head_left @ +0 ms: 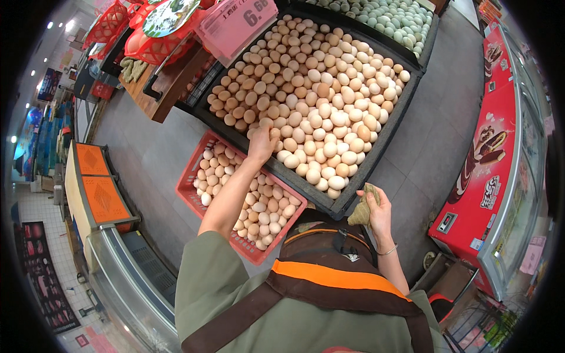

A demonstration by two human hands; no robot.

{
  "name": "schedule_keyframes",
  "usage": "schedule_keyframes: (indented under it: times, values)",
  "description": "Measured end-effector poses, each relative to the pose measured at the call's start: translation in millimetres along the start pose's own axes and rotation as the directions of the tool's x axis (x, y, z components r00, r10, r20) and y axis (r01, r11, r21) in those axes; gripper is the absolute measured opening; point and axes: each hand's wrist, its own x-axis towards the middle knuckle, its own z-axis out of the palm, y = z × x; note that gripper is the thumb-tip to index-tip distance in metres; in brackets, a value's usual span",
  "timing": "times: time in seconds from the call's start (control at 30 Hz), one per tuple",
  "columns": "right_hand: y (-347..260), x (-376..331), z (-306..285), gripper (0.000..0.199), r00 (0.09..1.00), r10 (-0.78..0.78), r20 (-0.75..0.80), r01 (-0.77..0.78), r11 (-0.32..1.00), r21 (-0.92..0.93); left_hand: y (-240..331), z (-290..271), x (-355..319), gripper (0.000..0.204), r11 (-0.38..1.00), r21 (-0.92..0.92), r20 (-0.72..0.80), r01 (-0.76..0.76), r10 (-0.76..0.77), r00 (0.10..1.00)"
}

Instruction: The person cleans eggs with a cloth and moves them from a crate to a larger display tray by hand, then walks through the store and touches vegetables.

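Note:
My left hand (263, 143) reaches over the near left edge of a big black tray (376, 154) heaped with light brown eggs. Its fingers are closed round an egg (266, 123), which they partly hide. At the tray's near right corner, my right hand (379, 207) grips a crumpled olive-tan cloth (361, 207). Below my left forearm, a red plastic basket (189, 176) full of brown and pale eggs stands against the tray's near left side. My forearm covers part of this basket.
A pink price sign (235, 26) overhangs the tray's far left corner. Beside it is a wooden stand (159, 97) with red baskets. Pale green eggs (388, 20) fill another tray behind. A red freezer (477, 170) is at right, a glass display case (120, 288) at left.

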Motion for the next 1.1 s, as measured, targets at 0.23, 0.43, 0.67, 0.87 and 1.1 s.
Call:
schedule_keyframes:
  times: [0.23, 0.43, 0.67, 0.87, 1.1]
  values:
    - [-3.9, -0.8, 9.4, 0.025, 0.998, -0.053, 0.037, 0.053, 0.999, -0.008, 7.4, 6.5, 0.2, 0.033, 0.972, 0.231, -0.016, -0.037, 0.041, 0.999]
    - [-16.0, 6.5, 11.0, 0.034, 0.898, -0.36, 0.253, 0.438, 0.791, -0.427, -9.9, -27.6, -32.1, 0.031, 0.993, -0.014, -0.333, -0.119, 0.108, 0.937]
    - [-1.9, 35.6, 3.4, 0.036, 0.884, -0.408, 0.226, 0.429, 0.52, -0.739, -80.4, -92.4, -157.8, 0.016, 0.897, -0.066, -0.426, 0.436, -0.421, 0.801]
    - [1.5, 49.9, 10.0, 0.039, 0.954, -0.191, 0.232, 0.238, 0.951, -0.196, -140.5, -98.9, -252.6, 0.017, 0.804, 0.095, -0.368, 0.586, -0.519, 0.772]
    - [-5.8, 31.0, 32.4, 0.034, 0.923, -0.184, 0.338, 0.294, 0.904, -0.311, -133.2, -76.9, -264.9, 0.055, 0.713, 0.606, 0.096, 0.351, -0.504, 0.858]
